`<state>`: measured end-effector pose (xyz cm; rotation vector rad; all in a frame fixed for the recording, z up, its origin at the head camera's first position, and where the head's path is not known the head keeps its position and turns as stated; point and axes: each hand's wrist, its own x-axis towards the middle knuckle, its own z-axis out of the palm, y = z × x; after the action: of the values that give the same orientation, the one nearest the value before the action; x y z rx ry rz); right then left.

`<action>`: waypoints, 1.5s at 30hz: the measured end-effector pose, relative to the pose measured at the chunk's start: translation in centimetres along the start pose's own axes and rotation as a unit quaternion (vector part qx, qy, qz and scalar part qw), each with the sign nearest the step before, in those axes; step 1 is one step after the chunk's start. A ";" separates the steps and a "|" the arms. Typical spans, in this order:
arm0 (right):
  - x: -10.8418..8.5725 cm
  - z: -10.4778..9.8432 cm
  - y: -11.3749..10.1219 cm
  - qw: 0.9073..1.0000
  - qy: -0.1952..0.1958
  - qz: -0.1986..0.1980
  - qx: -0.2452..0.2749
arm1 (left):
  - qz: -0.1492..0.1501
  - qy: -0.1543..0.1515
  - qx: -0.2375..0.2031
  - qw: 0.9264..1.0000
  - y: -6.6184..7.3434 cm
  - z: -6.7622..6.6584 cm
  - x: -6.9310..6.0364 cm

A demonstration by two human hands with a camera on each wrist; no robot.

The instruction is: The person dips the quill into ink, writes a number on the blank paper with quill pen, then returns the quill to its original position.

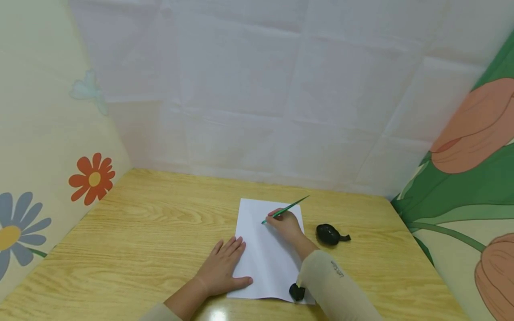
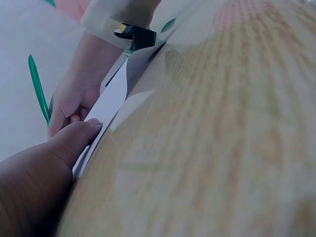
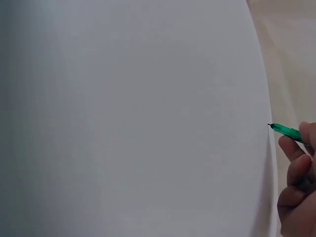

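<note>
A sheet of white paper [image 1: 261, 254] lies on the wooden table, its near edge curling up in the left wrist view. My right hand [image 1: 286, 224] pinches a slim green pen [image 1: 288, 207] over the upper part of the sheet. The pen slants up to the right, its tip pointing down at the paper; whether it touches cannot be told. In the right wrist view the pen's dark point [image 3: 269, 124] shows in front of the fingers. My left hand [image 1: 220, 270] rests flat, fingers spread, across the sheet's left edge, with the thumb on the paper. No marks can be made out on the sheet.
A round black object with a short strap [image 1: 328, 234] sits on the table right of the paper. Another small black item [image 1: 296, 292] is by my right sleeve, over the sheet's lower right corner. A white sheet backdrop [image 1: 241, 89] and flowered side panels border the table [image 1: 160, 214].
</note>
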<state>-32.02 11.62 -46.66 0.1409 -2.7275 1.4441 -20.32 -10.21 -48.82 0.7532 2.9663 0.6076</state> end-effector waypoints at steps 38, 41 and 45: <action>-0.8 0.5 -0.8 0.999 -0.033 -0.013 -0.023 | 0.003 0.002 -0.001 1.000 0.2 -0.1 -0.1; -0.9 0.5 -1.0 0.999 -0.034 -0.012 -0.025 | 0.004 0.006 0.001 1.000 0.2 -0.1 -0.1; -1.0 0.5 -1.2 0.999 -0.036 -0.013 -0.025 | 0.005 0.010 -0.001 1.000 0.1 0.0 0.0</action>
<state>-30.91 10.62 -46.02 0.2287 -2.8051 1.3884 -20.23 -10.15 -48.76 0.7664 2.9806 0.6224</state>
